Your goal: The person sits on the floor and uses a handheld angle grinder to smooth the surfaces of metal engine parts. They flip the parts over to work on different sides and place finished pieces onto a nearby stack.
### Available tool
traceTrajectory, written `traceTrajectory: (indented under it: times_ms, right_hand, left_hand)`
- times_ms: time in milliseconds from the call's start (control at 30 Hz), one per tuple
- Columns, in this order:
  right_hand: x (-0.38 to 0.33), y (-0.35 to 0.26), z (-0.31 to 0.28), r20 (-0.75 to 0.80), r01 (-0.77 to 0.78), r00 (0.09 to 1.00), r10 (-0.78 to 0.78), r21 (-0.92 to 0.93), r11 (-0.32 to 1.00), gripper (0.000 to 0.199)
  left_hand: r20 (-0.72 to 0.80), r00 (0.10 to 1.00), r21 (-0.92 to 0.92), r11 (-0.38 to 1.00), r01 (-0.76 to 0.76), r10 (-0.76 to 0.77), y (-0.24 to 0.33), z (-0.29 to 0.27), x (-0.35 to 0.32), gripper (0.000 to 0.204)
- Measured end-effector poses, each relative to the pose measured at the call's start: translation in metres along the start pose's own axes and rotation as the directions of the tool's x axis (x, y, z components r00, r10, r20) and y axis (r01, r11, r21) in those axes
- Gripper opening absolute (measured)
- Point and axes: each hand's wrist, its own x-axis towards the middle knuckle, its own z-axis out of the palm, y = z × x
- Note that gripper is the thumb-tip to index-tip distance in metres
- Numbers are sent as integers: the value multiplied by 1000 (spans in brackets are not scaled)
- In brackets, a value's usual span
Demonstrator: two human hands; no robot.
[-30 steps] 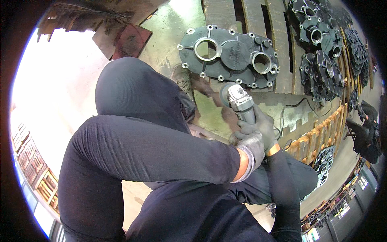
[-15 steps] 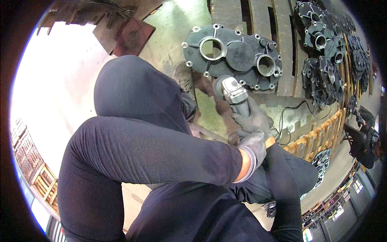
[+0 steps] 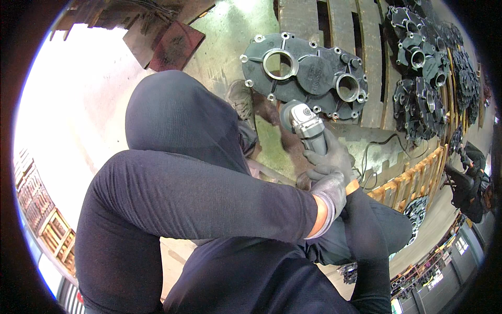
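Observation:
My right hand (image 3: 337,158), in a grey work glove, grips the body of an angle grinder (image 3: 312,133). The grinder's head points up and left, and its disc (image 3: 287,115) is close to the lower edge of a dark cast gear housing cover (image 3: 317,76); I cannot tell whether they touch. Two large bright-rimmed bores and several bolt lugs mark the cover. Across from the left comes my other arm. My left hand (image 3: 330,192), gloved too, is closed around my right wrist just behind the grinder; some of its fingers are hidden.
The cover lies on a wooden pallet (image 3: 344,21). More dark castings (image 3: 418,102) are stacked to the right. A black cable (image 3: 370,149) loops beside a wooden pallet edge (image 3: 413,180). Reddish plates (image 3: 177,48) lie at upper left. Another person (image 3: 470,180) is at far right.
The whole view has shifted slightly. Both hands keep their grips, and the grinder stays by the cover's lower edge.

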Motion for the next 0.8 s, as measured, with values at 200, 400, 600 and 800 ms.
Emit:
traceTrajectory:
  times_ms: [200,400,600,800]
  right_hand:
    - [4,2,3,-25,28,999,-28,7,1000,79]
    - [-7,-4,1,3,-44,999,44,5,999,77]
    - [-13,-13,-12,71,-42,997,40,19,999,71]
    - [-20,9,5,83,10,996,-37,301,954,80]
  left_hand:
    - [18,997,23,997,75,-75,8,7,10,19]
    - [1,998,31,997,69,-69,1,5,9,20]
    - [26,998,37,998,60,-61,11,19,22,21]
    - [47,962,127,957,262,-270,18,5,2,20]
